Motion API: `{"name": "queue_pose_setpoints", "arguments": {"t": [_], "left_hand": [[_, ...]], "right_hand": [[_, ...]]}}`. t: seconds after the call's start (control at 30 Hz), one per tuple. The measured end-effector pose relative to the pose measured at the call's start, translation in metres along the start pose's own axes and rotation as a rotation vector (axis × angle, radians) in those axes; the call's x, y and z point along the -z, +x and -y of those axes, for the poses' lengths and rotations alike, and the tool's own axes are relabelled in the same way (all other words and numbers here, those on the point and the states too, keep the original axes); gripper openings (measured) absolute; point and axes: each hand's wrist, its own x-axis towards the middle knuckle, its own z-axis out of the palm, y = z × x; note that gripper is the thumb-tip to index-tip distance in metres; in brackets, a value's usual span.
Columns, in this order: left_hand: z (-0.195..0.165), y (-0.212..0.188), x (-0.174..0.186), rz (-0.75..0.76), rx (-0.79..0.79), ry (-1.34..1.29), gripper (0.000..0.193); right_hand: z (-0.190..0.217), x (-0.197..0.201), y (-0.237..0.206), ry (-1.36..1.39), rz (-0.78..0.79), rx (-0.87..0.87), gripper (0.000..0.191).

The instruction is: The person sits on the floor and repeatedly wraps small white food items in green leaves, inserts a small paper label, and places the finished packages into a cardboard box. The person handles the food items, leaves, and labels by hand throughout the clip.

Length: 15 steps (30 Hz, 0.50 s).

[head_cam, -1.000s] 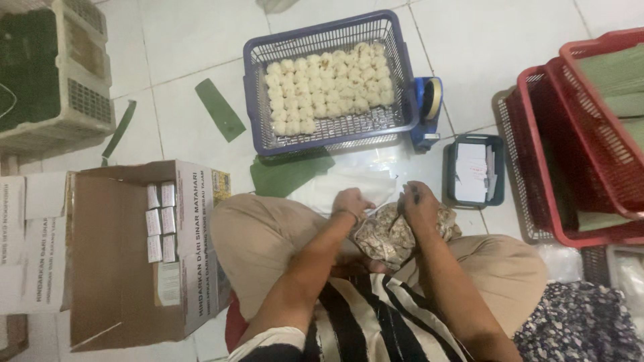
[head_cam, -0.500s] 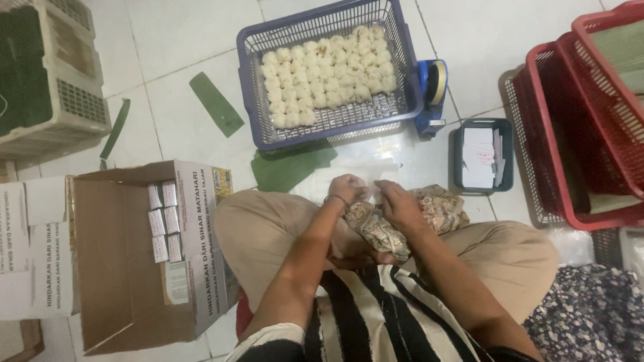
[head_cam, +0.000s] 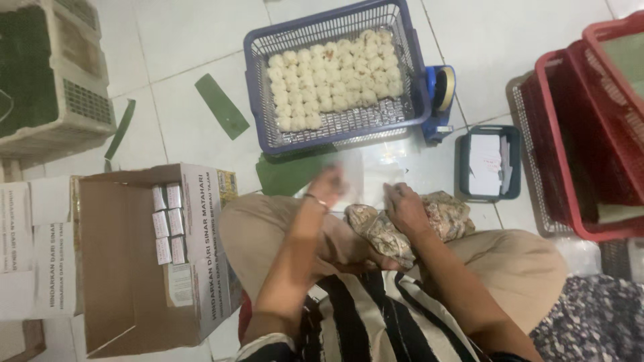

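Both hands, left hand and right hand, seemingly pinch a blurred clear plastic bag.

A white tiled floor with grey grout lines fills the scene, evenly lit, strewn with green leaf strips

The person wears a black-and-white striped top and tan trousers. A thin bracelet circles the left wrist, and both forearms are bare.
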Motion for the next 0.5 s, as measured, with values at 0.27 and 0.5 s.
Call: {"name": "queue_pose_setpoints", "arguments": {"t": [0.27, 0.5], "left_hand": [[-0.190, -0.024, -0.044, -0.442, -1.650, 0.599, 0.031], [-0.151, 0.077, -0.074, -0.588, -0.575, 2.025, 0.025]], "right_hand": [[-0.006, -0.004, 0.009, 0.047, -0.009, -0.063, 0.037], [-0.010, -0.005, 0.020, 0.070, 0.009, -0.088, 0.036]]}}
